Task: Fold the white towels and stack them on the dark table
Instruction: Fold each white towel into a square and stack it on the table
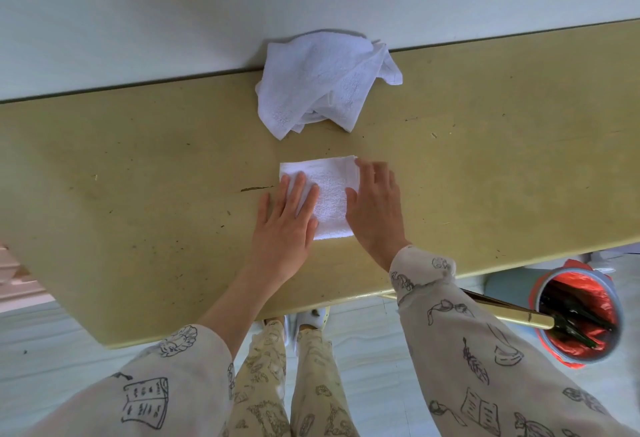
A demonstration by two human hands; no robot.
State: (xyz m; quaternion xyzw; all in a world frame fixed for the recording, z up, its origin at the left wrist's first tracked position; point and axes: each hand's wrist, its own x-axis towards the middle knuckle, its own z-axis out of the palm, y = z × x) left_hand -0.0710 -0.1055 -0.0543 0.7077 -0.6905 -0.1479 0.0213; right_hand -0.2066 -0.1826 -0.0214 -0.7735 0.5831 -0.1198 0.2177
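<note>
Left hand: fingers straight, laid flat on left half of small white folded terry towel; nothing gripped, fold likely being pressed flat.

Folded towel is found at table centre, on yellowish worn tabletop.

Crumpled white unfolded towel is left at 12 o'clock of folded one, against far edge, judged next in line.

Right hand: fingers extended, flat over towel's right edge, nothing held, edge apparently being smoothed.

Red-lined round bin is seen at 4 o'clock, on floor.

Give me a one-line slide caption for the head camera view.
Left hand and right hand press flat on a folded white towel; a crumpled towel pile waits on the table.
</note>
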